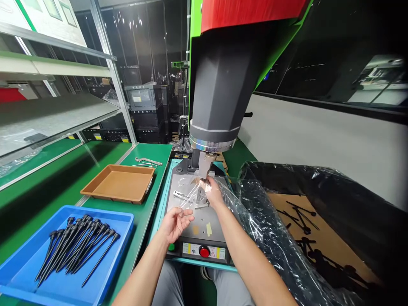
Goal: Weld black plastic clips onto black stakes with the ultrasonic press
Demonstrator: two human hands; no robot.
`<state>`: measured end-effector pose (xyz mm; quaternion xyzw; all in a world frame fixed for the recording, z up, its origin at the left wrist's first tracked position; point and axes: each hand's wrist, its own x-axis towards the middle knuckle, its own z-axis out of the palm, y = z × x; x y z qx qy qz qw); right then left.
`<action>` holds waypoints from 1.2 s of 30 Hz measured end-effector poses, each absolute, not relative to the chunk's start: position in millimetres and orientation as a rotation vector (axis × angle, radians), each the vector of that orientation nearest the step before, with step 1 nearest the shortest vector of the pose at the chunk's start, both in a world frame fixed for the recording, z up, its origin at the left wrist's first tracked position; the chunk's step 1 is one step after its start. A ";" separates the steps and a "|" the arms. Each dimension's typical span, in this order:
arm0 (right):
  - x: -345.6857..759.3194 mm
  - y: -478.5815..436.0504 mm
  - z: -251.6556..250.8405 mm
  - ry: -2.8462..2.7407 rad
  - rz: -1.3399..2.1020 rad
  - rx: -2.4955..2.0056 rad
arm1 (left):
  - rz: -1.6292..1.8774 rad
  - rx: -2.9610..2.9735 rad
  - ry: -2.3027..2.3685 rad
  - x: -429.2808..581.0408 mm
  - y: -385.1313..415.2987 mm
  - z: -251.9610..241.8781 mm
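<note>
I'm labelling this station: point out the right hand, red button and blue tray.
Right hand (213, 191), head view: back of the hand.
Red button (204, 251), head view: centre of its cap.
Blue tray (60, 282), head view: its bare floor.

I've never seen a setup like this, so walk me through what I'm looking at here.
There's one picture, from a camera worn on a person's head, looking forward and down at their bare hands. The big dark-grey tapered machine head hangs over a flat grey plate, with a round red button on the front panel. The right hand is up near its metal tip; the left hand is lower, palm partly upward. Clear plastic film around them makes it hard to tell what either holds. On the green surface to the left sit a blue plastic tray of thin black rods and an orange-brown tray.
</note>
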<state>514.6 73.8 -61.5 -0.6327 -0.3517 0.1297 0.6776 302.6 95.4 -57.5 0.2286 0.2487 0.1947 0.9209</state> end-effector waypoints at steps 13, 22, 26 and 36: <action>517.3 80.4 -70.2 -0.688 0.370 -1.390 | 0.399 0.487 0.558 303.7 98.0 -62.6; 500.5 53.1 -76.1 -0.760 0.380 -1.303 | 0.456 0.570 0.614 297.2 98.7 -63.3; 496.4 34.4 -92.6 -0.773 0.452 -1.343 | 0.491 0.728 0.659 290.6 100.3 -65.5; 460.3 -58.9 -101.1 -0.637 0.996 -0.801 | 0.547 0.869 0.687 280.2 106.9 -74.3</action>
